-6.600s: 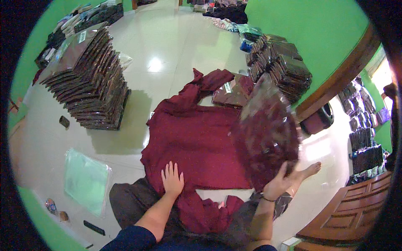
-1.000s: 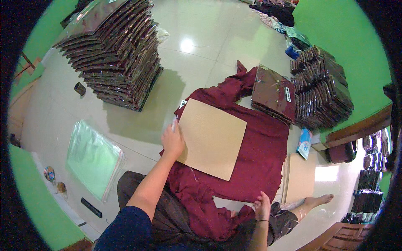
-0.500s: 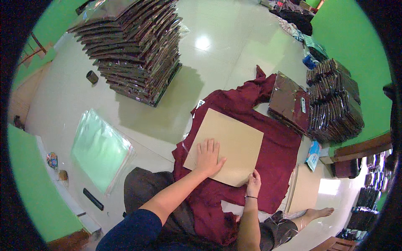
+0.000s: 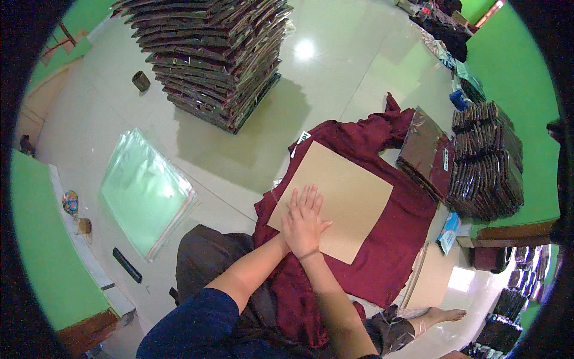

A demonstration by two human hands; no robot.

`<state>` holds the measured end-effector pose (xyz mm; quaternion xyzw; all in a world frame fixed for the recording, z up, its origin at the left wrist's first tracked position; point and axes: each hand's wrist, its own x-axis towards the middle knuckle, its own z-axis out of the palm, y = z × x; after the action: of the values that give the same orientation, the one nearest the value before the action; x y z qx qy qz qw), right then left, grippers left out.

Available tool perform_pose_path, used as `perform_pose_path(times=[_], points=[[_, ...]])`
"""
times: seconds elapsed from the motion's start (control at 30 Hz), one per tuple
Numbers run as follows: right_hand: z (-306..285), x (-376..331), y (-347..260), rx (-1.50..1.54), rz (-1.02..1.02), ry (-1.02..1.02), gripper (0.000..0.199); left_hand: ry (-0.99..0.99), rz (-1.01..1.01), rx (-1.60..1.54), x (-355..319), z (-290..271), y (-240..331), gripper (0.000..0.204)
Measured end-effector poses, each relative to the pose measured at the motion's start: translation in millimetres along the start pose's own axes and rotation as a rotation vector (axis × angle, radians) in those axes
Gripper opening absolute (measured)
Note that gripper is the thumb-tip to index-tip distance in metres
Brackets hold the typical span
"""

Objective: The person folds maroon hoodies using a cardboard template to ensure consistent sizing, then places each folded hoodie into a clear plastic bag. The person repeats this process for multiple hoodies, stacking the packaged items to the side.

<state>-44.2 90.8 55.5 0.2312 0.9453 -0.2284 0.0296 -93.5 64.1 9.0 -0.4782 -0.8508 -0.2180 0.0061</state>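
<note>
right hand (image 4: 305, 230) — flat, gripping nothing, over left hand (image 4: 287, 236) | left — mostly covered, cannot tell how open | under both: tan board (image 4: 347, 200) on maroon garment (image 4: 406, 233)

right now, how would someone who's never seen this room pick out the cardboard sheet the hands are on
Find the big dark red shirt spread on the floor at the middle. On it lies one square tan cardboard sheet, with both hands overlapping near its lower-left edge. Unlike the similar tan sheets on the floor at the right, this one lies on the shirt itself.
</note>
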Motion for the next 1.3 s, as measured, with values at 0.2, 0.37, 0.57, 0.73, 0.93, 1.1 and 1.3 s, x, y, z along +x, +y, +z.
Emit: perform_pose_path(times=[0.2,0.37,0.57,0.73,0.93,1.1,1.3], points=[[39,49,-17,-0.391,-0.11,0.235,0.027,-0.268,-0.112,0.053,6,-32,2,0.08],[48,41,-8,-0.055,-0.068,0.319,0.023,-0.1,-0.039,0.065,6,-6,-4,0.082],[-20,-92,95,1.369,0.449,0.175,0.019,0.057,0.019,-0.072,0,26,-12,0.083],[-99,-333,219,0.903,1.049,0.639,0.023,-0.016,0.03,-0.063,-3,20,-12,0.081],[-115,-411,186,-0.596,0.908,0.519,0.042,-0.202,0.0,0.063,3,3,-6,0.081],[-53,-240,84,0.474,0.799,-0.026,0.026,-0.468,-0.069,0.242,-15,-30,10,0.095],[5,-164,12,0.033,0.368,0.265,0.038,-0.577,-0.115,0.207,-18,-47,14,0.106]])
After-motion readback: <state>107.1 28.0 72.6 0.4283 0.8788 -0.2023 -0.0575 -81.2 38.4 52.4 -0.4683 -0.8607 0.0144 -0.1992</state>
